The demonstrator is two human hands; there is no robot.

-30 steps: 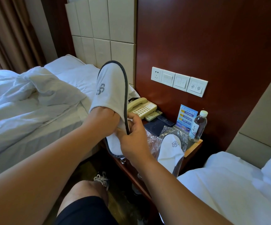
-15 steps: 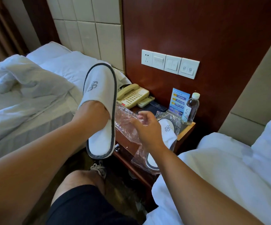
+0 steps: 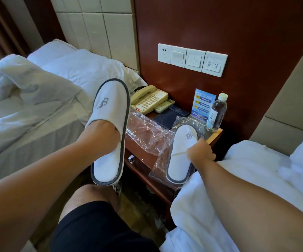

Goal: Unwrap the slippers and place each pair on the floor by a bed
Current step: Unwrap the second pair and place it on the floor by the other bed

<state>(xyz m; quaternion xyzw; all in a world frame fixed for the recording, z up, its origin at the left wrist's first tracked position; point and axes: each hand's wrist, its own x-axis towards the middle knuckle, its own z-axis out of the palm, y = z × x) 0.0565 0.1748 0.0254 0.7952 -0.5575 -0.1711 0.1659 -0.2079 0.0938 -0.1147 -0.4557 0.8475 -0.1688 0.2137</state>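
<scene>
L hand [image 3: 101,135] is tucked inside the toe of a white slipper [image 3: 109,128], fingers hidden under the fabric, so can't tell how they're curled; the slipper rides on the hand, toe up, heel hanging down over the gap btwn bed and nightstand. It has a grey rim and a grey logo on the upper. No wrap on it.

R hand [image 3: 200,151] has fingers curled down onto the second slipper [image 3: 182,153], gripping its right edge at about mid-length. That slipper lies in clear plastic wrap [image 3: 147,135], toe on the nightstand [image 3: 214,136], heel sticking out past the front edge, just beside the white bedding of the right bed [image 3: 256,170]. The wrap spreads crumpled over the top toward the L slipper.

Farther back on the nightstand: beige phone [image 3: 149,100], a remote [image 3: 164,106] touching it, a dark folder [image 3: 167,118], a blue card [image 3: 202,106] upright, a water bottle [image 3: 218,111] at the right rear corner. Switch panel [image 3: 192,60] on the wood wall above. Left bed [image 3: 38,99] with rumpled white duvet on the L side. Person's knee [image 3: 92,195] in dark shorts at bottom, floor [image 3: 138,206] below.
</scene>
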